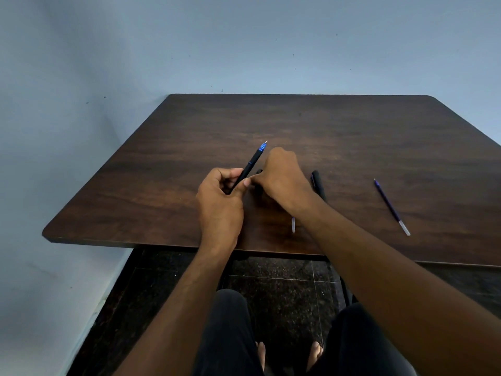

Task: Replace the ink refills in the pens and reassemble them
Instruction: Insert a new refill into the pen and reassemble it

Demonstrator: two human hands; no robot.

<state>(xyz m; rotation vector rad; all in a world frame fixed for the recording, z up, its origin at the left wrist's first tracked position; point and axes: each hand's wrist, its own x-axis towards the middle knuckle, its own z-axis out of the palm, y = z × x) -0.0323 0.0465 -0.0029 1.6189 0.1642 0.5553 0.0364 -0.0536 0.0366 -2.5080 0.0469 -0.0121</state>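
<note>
My left hand point(221, 204) grips a black pen point(250, 165) with a blue tip, its point aimed up and away from me. My right hand point(280, 177) is closed right beside it, fingers curled over a small dark part point(259, 171) on the table; what that part is I cannot tell. A second black pen point(317, 183) lies just right of my right wrist. One loose blue refill point(391, 206) lies further right. The clear end of another refill point(293, 225) shows under my right forearm.
The dark wooden table point(189, 147) stands against a pale blue wall, its near edge above my knees and bare feet. A dark tiled floor lies below.
</note>
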